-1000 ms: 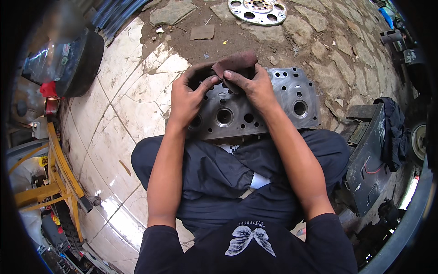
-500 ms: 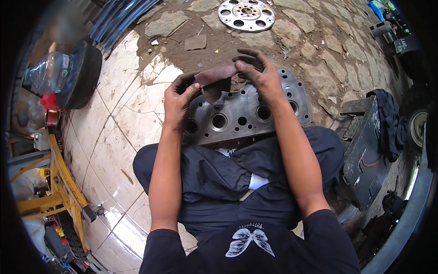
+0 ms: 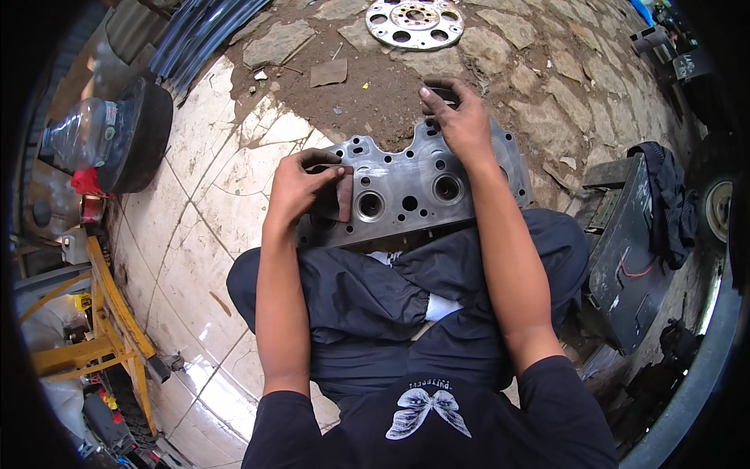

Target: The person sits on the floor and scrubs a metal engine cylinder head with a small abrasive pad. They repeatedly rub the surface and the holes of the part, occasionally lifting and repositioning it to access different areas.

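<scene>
A grey metal cylinder head (image 3: 391,168) with round valve openings and bolt holes lies in front of my crossed legs. Over its left end, my left hand (image 3: 298,184) pinches a reddish-brown strip of sandpaper (image 3: 344,194) between thumb and fingers. The strip hangs down beside a valve opening, and I cannot tell whether it touches the metal. My right hand (image 3: 462,117) is above the far right part of the cylinder head. Its fingers are loosely bent, the thumb stands apart from them, and nothing shows in it.
Beyond the cylinder head, a round flywheel plate (image 3: 414,23) lies on dirt and stones near a flat brown scrap (image 3: 328,73). A dark metal box (image 3: 625,250) with cloth over it stands at right. At left are a yellow frame (image 3: 117,297) and a black tyre-like ring (image 3: 144,137).
Both hands held the sandpaper above the cylinder head. My right hand has let go and moved up slightly; my left has lowered the sandpaper toward the left end.
</scene>
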`<state>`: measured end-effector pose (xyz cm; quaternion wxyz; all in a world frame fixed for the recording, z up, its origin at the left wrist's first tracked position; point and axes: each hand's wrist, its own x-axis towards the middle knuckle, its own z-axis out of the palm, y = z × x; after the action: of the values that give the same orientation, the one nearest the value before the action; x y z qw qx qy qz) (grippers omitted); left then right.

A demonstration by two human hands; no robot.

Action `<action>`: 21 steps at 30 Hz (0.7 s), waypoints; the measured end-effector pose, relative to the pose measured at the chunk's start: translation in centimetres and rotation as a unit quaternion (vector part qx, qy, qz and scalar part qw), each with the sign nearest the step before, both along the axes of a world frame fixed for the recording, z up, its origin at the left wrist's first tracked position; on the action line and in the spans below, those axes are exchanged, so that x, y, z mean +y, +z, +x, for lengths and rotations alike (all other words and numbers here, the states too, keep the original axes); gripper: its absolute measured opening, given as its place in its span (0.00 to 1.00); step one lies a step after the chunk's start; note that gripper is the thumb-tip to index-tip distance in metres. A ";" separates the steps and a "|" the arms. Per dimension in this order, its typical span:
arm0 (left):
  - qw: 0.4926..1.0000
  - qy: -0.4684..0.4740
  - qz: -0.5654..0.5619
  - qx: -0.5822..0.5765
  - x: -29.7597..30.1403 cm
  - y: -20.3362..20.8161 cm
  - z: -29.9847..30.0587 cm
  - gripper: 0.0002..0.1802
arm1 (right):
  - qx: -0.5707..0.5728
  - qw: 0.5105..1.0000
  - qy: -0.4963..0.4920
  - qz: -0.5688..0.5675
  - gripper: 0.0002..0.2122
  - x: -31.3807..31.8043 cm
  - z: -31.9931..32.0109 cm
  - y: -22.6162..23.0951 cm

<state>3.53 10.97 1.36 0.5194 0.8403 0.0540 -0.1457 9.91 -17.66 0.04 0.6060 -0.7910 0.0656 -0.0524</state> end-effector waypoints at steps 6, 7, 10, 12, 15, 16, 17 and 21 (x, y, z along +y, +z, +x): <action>0.978 -0.019 0.176 -0.107 -3.5 0.4 -0.5 0.13 | -0.010 0.994 0.002 -0.109 0.17 0.3 -0.4 0.1; 0.961 -0.022 0.237 -0.141 -4.1 0.7 -0.7 0.13 | -0.016 0.993 0.003 -0.114 0.17 0.3 -0.4 -0.1; 0.923 -0.049 0.309 -0.223 -4.5 0.6 -1.4 0.14 | -0.004 0.990 0.008 -0.138 0.17 0.7 -0.7 0.6; 0.913 -0.058 0.326 -0.240 -5.4 1.0 -1.9 0.14 | -0.006 0.989 0.010 -0.150 0.17 0.8 -0.7 0.5; 0.892 -0.086 0.362 -0.256 -6.3 0.9 -2.2 0.14 | -0.001 0.987 0.019 -0.160 0.17 0.8 -0.7 0.4; 0.884 -0.097 0.375 -0.260 -6.4 0.8 -2.2 0.13 | 0.001 0.986 0.023 -0.162 0.17 0.8 -0.7 0.4; 0.877 -0.101 0.381 -0.275 -6.4 0.9 -2.3 0.13 | 0.000 0.986 0.025 -0.165 0.17 0.8 -0.7 0.4; 0.869 -0.075 0.356 -0.336 -6.1 -0.4 -2.5 0.12 | -0.010 0.986 0.033 -0.163 0.16 1.0 -0.9 0.1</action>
<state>1.02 4.85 0.95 0.1590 0.9679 -0.1388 0.1362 9.04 -16.68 0.16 0.4706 -0.8806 0.0238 -0.0502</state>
